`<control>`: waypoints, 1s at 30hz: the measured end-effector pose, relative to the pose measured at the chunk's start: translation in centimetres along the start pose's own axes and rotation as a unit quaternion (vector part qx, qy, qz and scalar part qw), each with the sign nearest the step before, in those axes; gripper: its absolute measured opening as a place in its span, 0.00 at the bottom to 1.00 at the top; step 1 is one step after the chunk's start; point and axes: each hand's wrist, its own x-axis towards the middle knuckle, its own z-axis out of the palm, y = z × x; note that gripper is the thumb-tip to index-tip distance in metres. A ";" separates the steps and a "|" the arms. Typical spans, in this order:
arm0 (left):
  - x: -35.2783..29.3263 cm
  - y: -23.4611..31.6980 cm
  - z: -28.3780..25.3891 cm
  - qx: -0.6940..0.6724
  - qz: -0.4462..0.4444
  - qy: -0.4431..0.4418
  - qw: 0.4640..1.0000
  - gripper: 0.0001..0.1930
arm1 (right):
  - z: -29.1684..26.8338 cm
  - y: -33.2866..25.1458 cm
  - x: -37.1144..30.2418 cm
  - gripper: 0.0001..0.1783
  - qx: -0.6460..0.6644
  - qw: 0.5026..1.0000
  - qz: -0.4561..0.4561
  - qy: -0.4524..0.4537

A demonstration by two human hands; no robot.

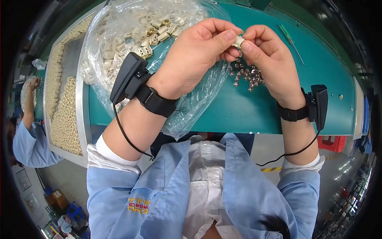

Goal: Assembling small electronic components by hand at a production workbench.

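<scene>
Both hands meet over the green bench, fingertips pinched on one small cream plastic part (238, 42). My left hand (199, 51) is closed on its left side, thumb and forefinger pressed together. My right hand (270, 55) is closed on the other side, with the thumb against it. The fingers cover most of the part. Just below lies a small pile of shiny metal pieces (251, 75), resembling screws or studs. Beside my left hand a clear plastic bag (187, 115) spreads open, holding many loose cream plastic parts (145, 51).
A metal-edged tray (81, 107) at the left holds rows of cream parts (65, 123). A green-handled screwdriver (287, 33) lies on the green bench top (318, 79) at the right. A red crate (332, 143) stands below the right edge. Another person's sleeve (34, 145) shows far left.
</scene>
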 end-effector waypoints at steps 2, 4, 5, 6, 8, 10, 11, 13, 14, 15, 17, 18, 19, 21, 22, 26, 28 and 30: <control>-0.1 0.1 0.2 -0.021 0.012 0.005 1.000 0.11 | 0.0 0.0 -0.1 0.09 -0.015 1.000 0.009 0.013; -0.1 0.2 0.3 -0.029 0.015 0.006 0.999 0.11 | 0.0 0.1 -0.2 0.09 -0.019 1.000 0.012 0.022; -0.2 0.2 0.3 -0.030 0.008 0.005 0.999 0.11 | 0.1 0.2 -0.2 0.09 -0.023 1.000 -0.002 0.021; -0.2 0.2 0.3 -0.032 0.002 0.005 0.999 0.11 | 0.2 0.3 -0.2 0.09 -0.026 0.999 -0.015 0.020; -0.3 0.3 0.3 -0.034 -0.007 0.003 0.999 0.11 | 0.2 0.5 -0.3 0.09 -0.029 0.999 -0.029 0.022; -0.4 0.2 0.3 0.025 -0.018 0.014 0.999 0.11 | 0.0 0.5 -0.3 0.08 -0.040 0.999 -0.024 0.014; -0.4 0.1 0.3 0.053 -0.024 0.019 0.998 0.11 | 0.0 0.5 -0.3 0.08 -0.046 0.999 -0.022 0.010; -0.6 0.1 0.5 0.068 -0.019 0.023 0.997 0.12 | -0.2 0.6 -0.4 0.08 -0.051 0.998 -0.022 0.009; -0.6 0.1 0.6 0.083 -0.012 0.027 0.996 0.12 | -0.2 0.6 -0.4 0.08 -0.058 0.998 -0.023 0.007; -0.7 0.1 0.6 0.098 -0.006 0.031 0.995 0.12 | -0.2 0.6 -0.4 0.08 -0.064 0.998 -0.024 0.005; -0.7 0.0 0.6 0.105 0.002 0.028 0.994 0.12 | -0.2 0.6 -0.4 0.08 -0.069 0.997 -0.024 0.005; -0.7 0.0 0.6 0.111 0.011 0.025 0.993 0.12 | -0.1 0.6 -0.5 0.08 -0.075 0.997 -0.023 0.004; -0.6 0.0 0.6 0.118 0.019 0.022 0.993 0.13 | -0.1 0.5 -0.5 0.08 -0.080 0.996 -0.023 0.004; -0.7 0.0 0.7 0.122 0.021 0.019 0.992 0.12 | 0.1 0.4 -0.7 0.08 -0.079 0.997 -0.020 0.002; -0.7 0.0 0.7 0.127 0.023 0.014 0.992 0.12 | 0.2 0.3 -0.8 0.08 -0.078 0.997 -0.018 0.001; -0.7 -0.1 0.9 0.156 0.036 0.018 0.987 0.12 | 0.3 0.2 -0.7 0.08 -0.081 0.997 -0.013 -0.001; -0.7 -0.2 1.0 0.168 0.041 0.022 0.985 0.12 | 0.2 0.2 -0.8 0.08 -0.083 0.996 -0.011 0.000; -0.7 -0.3 1.0 0.203 0.029 0.043 0.978 0.12 | 0.0 0.3 -0.7 0.07 -0.116 0.993 -0.004 -0.020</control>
